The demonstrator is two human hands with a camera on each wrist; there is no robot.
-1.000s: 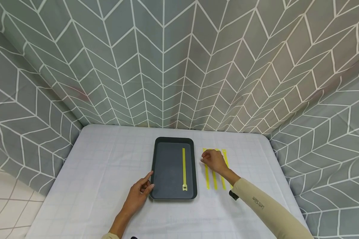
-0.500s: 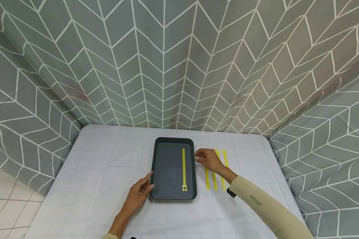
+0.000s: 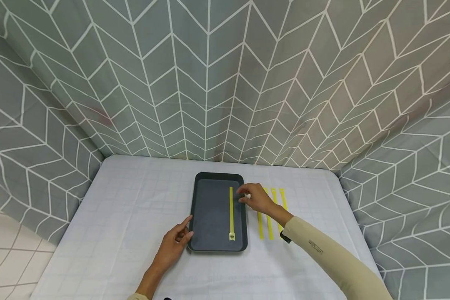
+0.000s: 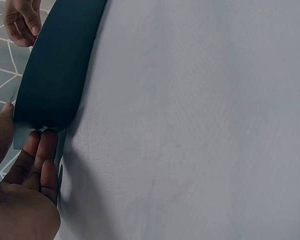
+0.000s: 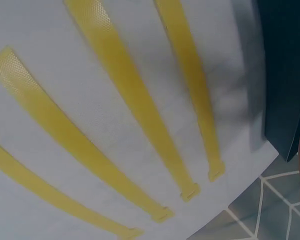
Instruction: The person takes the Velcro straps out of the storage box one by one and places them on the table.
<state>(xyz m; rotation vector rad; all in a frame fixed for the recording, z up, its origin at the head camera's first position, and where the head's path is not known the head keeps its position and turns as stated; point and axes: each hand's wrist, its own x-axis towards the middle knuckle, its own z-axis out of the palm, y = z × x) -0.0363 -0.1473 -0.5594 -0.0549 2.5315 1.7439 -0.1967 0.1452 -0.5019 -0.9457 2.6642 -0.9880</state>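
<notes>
A shallow dark grey tray (image 3: 210,212) lies on the white-covered table. My left hand (image 3: 171,246) grips its near left side, thumb at the rim and fingertips against the outer wall (image 4: 65,65). One flat yellow strap (image 3: 231,212) with a slotted head lies lengthwise in the tray, head toward me. My right hand (image 3: 258,198) hovers over the tray's right rim, its fingers loosely bent beside that strap's far end, with nothing visible between them. Several more yellow straps (image 5: 135,95) lie on the table right of the tray, slotted heads away from me, partly hidden by my right arm in the head view.
A grey curtain (image 3: 210,83) with a white zigzag pattern hangs behind the table and along both sides. White cloth (image 3: 135,200) covers the table around the tray. Pale floor tiles (image 3: 11,254) show at the lower left.
My right hand has moved left, from the far ends of the straps on the table to over the tray's right rim. My left hand and the strap in the tray have stayed in place.
</notes>
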